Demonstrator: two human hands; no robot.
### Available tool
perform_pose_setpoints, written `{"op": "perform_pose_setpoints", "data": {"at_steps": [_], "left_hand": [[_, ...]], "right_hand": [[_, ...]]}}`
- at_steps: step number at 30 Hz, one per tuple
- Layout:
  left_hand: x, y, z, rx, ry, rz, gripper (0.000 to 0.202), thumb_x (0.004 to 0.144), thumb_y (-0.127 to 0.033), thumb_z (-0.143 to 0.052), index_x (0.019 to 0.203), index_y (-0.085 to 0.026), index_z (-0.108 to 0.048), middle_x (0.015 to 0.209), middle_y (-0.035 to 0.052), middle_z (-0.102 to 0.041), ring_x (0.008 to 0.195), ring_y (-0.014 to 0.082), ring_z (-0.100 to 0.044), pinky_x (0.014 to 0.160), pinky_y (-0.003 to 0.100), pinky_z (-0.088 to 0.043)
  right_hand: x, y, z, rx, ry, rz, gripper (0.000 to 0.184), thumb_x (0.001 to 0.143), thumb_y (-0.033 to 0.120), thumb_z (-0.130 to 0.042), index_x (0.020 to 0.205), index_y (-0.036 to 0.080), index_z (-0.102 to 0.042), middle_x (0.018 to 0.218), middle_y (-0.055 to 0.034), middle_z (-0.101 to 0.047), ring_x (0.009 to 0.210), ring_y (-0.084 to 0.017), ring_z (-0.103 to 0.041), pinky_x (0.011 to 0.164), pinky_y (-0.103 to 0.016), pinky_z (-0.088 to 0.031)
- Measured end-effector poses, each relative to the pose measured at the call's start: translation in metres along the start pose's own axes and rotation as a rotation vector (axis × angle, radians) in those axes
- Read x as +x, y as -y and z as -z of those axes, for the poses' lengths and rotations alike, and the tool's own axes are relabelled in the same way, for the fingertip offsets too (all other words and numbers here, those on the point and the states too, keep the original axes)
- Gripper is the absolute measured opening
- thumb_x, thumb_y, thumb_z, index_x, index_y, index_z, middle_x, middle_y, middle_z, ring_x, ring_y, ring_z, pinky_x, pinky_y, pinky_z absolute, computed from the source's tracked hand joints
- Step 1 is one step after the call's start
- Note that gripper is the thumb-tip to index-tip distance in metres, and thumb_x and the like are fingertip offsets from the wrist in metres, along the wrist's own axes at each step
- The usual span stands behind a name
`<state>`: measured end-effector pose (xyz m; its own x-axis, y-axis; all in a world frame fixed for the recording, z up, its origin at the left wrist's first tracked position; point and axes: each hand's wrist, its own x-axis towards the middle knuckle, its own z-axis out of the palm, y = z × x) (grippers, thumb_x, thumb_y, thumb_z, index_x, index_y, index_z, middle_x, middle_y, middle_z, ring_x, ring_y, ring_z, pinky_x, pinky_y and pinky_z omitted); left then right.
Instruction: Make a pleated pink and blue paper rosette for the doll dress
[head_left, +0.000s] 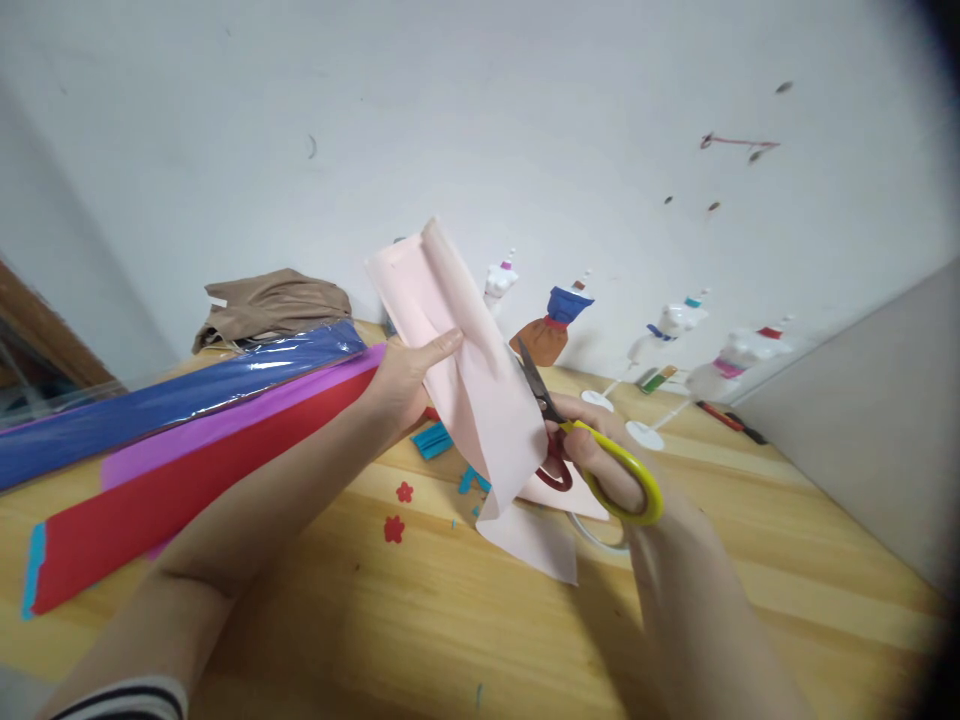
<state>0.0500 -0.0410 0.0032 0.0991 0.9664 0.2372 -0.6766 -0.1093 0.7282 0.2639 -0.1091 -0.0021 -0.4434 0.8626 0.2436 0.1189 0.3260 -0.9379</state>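
Observation:
My left hand (412,378) pinches a pale pink sheet of paper (480,390), thumb on the near face, and holds it up off the table. The sheet is partly rolled at its top, and a cut strip (525,540) hangs from its lower end. In my right hand (600,455) is a pair of scissors (544,395) with dark blades and yellow and red handles. Thumb and fingers sit in the loops. The blades are at the paper's right edge; part of them is hidden, so I cannot tell how far they are closed.
Red and purple paper folds (225,500) and a blue wrapped pack (187,385) lie left, before brown cloth (274,305). Small dress forms stand behind, one in a blue and orange dress (566,305). Red paper flowers (394,529), blue scraps (432,441) and a cutter (731,422) lie about.

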Motion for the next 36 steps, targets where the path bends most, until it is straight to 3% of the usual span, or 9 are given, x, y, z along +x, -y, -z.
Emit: {"op": "perform_pose_setpoints", "data": {"at_steps": [5, 15, 24, 29, 36], "left_hand": [[-0.001, 0.004, 0.003, 0.019, 0.034, 0.013, 0.068, 0.058, -0.033, -0.099, 0.12, -0.015, -0.077, 0.114, 0.0149, -0.082, 0.121, 0.0403, -0.073, 0.109, 0.054, -0.057], [-0.005, 0.006, -0.003, 0.004, -0.011, 0.025, 0.06, 0.055, -0.033, -0.101, 0.107, -0.014, -0.078, 0.109, 0.0138, -0.083, 0.118, 0.0405, -0.074, 0.108, 0.055, -0.058], [-0.005, 0.005, -0.002, 0.056, -0.001, 0.008, 0.064, 0.052, -0.037, -0.102, 0.107, -0.017, -0.079, 0.114, 0.0158, -0.082, 0.125, 0.0453, -0.07, 0.107, 0.057, -0.058], [-0.003, 0.006, -0.001, 0.084, -0.004, -0.006, 0.065, 0.051, -0.041, -0.101, 0.106, -0.016, -0.078, 0.114, 0.0169, -0.082, 0.119, 0.044, -0.073, 0.102, 0.054, -0.062], [-0.003, 0.008, 0.001, 0.141, -0.028, -0.044, 0.06, 0.05, -0.041, -0.102, 0.101, -0.017, -0.078, 0.107, 0.0147, -0.083, 0.108, 0.0395, -0.077, 0.094, 0.048, -0.064]], "right_hand": [[0.0, 0.003, -0.002, -0.018, -0.005, -0.004, 0.058, 0.087, 0.079, -0.063, 0.076, 0.023, -0.052, 0.056, 0.0053, -0.043, 0.043, -0.01, -0.04, 0.04, -0.026, -0.028], [0.001, 0.002, -0.005, 0.005, -0.023, 0.018, 0.059, 0.086, 0.078, -0.066, 0.072, 0.022, -0.052, 0.052, 0.0069, -0.043, 0.04, -0.008, -0.038, 0.037, -0.023, -0.029], [-0.002, -0.001, -0.009, 0.078, -0.096, -0.102, 0.061, 0.081, 0.08, -0.07, 0.068, 0.023, -0.054, 0.039, 0.0084, -0.039, 0.029, -0.006, -0.027, 0.029, -0.021, -0.019], [-0.003, -0.002, -0.007, 0.083, -0.038, -0.044, 0.061, 0.084, 0.082, -0.065, 0.07, 0.024, -0.051, 0.043, 0.0075, -0.041, 0.031, -0.008, -0.031, 0.031, -0.023, -0.02], [-0.006, -0.006, 0.001, 0.079, 0.034, -0.004, 0.055, 0.091, 0.078, -0.059, 0.081, 0.023, -0.062, 0.058, 0.0025, -0.051, 0.044, -0.013, -0.044, 0.042, -0.029, -0.031]]}}
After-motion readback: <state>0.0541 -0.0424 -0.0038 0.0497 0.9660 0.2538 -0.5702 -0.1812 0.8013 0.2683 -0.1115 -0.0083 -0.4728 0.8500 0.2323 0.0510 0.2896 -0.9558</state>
